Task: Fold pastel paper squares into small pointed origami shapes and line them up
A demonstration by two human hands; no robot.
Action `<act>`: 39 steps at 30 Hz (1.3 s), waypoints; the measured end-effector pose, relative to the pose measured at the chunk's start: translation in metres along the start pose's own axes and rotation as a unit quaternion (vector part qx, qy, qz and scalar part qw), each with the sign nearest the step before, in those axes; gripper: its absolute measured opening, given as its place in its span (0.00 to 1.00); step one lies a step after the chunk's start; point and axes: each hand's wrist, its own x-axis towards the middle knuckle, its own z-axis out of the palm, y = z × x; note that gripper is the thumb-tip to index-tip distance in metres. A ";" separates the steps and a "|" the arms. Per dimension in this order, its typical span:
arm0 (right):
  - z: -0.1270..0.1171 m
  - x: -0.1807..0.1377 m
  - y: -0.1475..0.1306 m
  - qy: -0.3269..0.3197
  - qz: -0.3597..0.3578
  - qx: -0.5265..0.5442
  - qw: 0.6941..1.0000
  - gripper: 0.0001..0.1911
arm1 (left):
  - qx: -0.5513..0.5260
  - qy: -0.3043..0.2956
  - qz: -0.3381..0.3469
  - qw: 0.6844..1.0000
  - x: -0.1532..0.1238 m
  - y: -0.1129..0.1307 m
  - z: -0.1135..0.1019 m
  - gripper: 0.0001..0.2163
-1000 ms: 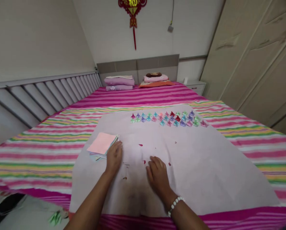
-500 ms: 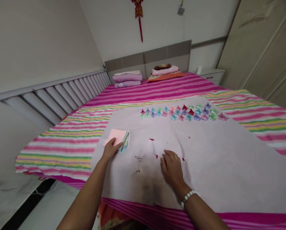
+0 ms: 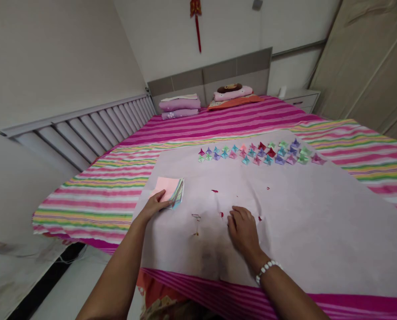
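Observation:
My left hand point(image 3: 154, 206) grips the near side of a stack of coloured paper squares point(image 3: 168, 184), with a pink sheet on top and green, white and blue edges fanned at the right. Its fingers lie over the pink sheet and the thumb presses the fanned edge. My right hand point(image 3: 244, 229), with a white bead bracelet point(image 3: 267, 269) at the wrist, rests palm down on the pale sheet point(image 3: 305, 222). Its fingers are loosely bent, and no object shows in them. Beyond the hands, several small folded paper pieces point(image 3: 271, 152) stand in rows, in red, purple, green, blue and pink.
Small red and dark marks point(image 3: 215, 191) dot the pale sheet, which lies on a striped bed cover point(image 3: 95, 195). Folded purple bedding point(image 3: 180, 105) and a pink pillow point(image 3: 233, 94) sit by the headboard point(image 3: 185, 82). A grey rail point(image 3: 85, 122) runs along the left.
The whole view has shifted slightly. Both hands keep nearly the same places on the sheet, the left still on the paper stack.

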 end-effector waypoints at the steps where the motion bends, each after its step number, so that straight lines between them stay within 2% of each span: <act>1: 0.000 0.000 0.000 0.001 -0.001 -0.001 1.000 0.11 | -0.005 -0.008 -0.001 1.000 -0.001 0.000 -0.001 0.40; 3: 0.000 0.000 0.000 0.003 -0.001 -0.004 1.000 0.11 | -0.018 -0.021 -0.004 1.000 -0.001 0.000 -0.002 0.40; 8: 0.001 0.000 0.001 0.004 0.000 0.002 1.000 0.11 | -0.058 -0.025 -0.016 0.998 -0.004 0.000 -0.007 0.33; 16: 0.000 0.000 0.000 0.001 0.001 -0.006 1.000 0.10 | -0.080 -0.048 -0.013 0.996 -0.010 -0.002 -0.006 0.40; 25: 0.002 0.000 0.002 0.000 0.004 -0.006 1.000 0.11 | -0.092 -0.050 -0.008 0.995 -0.015 0.001 -0.007 0.34; 32: 0.001 0.000 0.002 -0.002 0.002 -0.012 1.000 0.10 | -0.062 -0.008 -0.011 0.998 -0.015 0.004 -0.005 0.28; 39: 0.001 0.000 0.000 -0.008 0.005 -0.009 1.000 0.11 | -0.006 0.044 0.001 0.999 -0.012 0.006 0.007 0.32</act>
